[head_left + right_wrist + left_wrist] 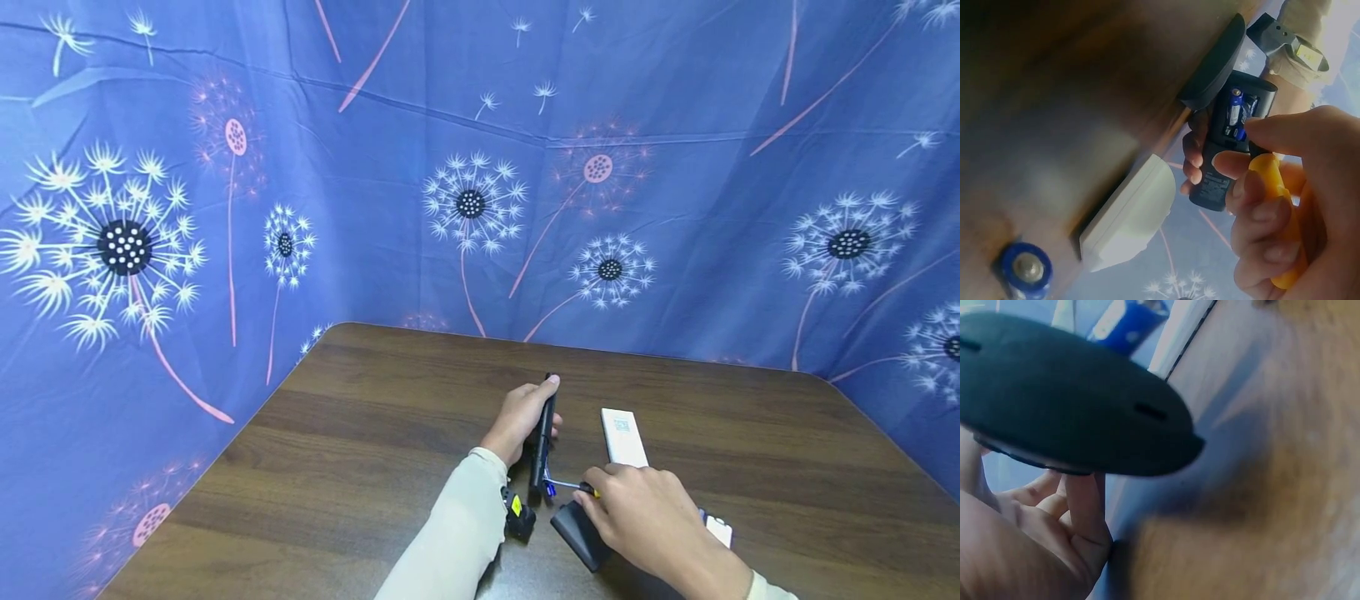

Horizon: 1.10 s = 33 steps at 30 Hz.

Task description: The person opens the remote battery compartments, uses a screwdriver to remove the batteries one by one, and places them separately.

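My left hand (522,417) grips a black remote control (542,450), held on its edge above the table. Its battery bay lies uncovered in the right wrist view, with blue batteries (1234,109) inside. One blue battery (1129,326) sticks out past the remote's edge in the left wrist view. My right hand (648,512) holds a screwdriver by its yellow handle (1279,219). The thin shaft (564,483) points left and reaches the batteries at the remote's near end; exact tip contact is too small to tell.
A dark, curved piece (581,535) lies on the wooden table (360,433) beneath my hands. A white remote-like bar (624,437) lies behind my right hand. Beside that hand is a white item (718,530); a blue battery (1025,269) shows in the right wrist view.
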### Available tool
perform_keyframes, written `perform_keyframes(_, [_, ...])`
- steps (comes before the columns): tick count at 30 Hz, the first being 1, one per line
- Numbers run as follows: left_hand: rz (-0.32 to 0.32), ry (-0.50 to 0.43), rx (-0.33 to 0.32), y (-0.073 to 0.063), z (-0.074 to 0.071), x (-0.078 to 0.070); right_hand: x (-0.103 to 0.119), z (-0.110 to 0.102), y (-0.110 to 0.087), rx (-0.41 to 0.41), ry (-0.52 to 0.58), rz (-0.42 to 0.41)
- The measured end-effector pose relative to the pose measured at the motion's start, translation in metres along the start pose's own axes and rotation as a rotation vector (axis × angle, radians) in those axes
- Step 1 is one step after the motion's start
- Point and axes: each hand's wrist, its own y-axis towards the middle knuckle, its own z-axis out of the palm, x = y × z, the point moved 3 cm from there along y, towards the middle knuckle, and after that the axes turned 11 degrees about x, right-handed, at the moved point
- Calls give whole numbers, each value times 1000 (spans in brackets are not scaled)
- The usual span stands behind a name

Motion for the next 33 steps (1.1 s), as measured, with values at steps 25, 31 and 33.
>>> perform_keyframes(25, [-7,72,19,-4,-2,-2,2,5,9,73,84,95])
perform_keyframes(31, [0,57,21,-2,-2,0,3,4,8,40,96,90])
perform_keyframes(33, [2,51,22,-1,-2,1,2,4,8,32,96,91])
